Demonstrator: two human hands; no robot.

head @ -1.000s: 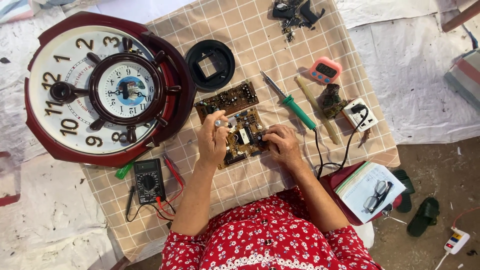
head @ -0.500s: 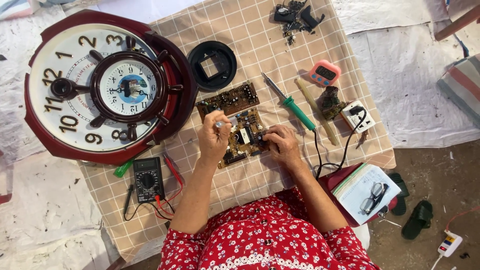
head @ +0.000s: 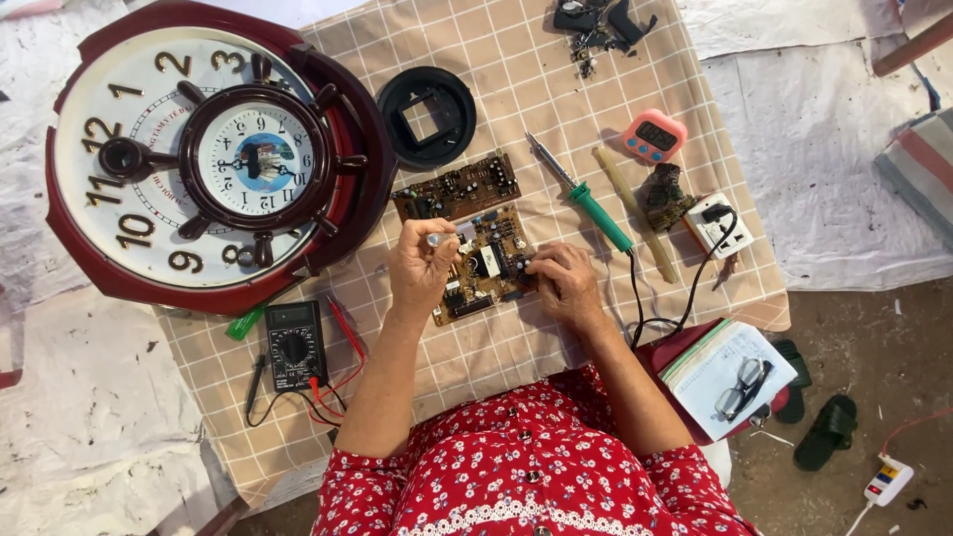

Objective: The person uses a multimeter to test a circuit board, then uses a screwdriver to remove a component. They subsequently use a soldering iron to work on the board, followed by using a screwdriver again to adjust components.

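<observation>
The surface [head: 556,89] is covered by a beige cloth checked with pale lines. A dark red rim and a white face with gold numerals are shown by the clock [head: 199,159]. The soldering iron [head: 586,199] is fitted with a green handle, the timer [head: 655,136] is pink, and the circuit board [head: 486,263] is brown.

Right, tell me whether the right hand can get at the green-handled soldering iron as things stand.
Probably yes: the right hand rests on the brown circuit board, and the green-handled soldering iron lies on the checked cloth just beyond it, with nothing between.
</observation>
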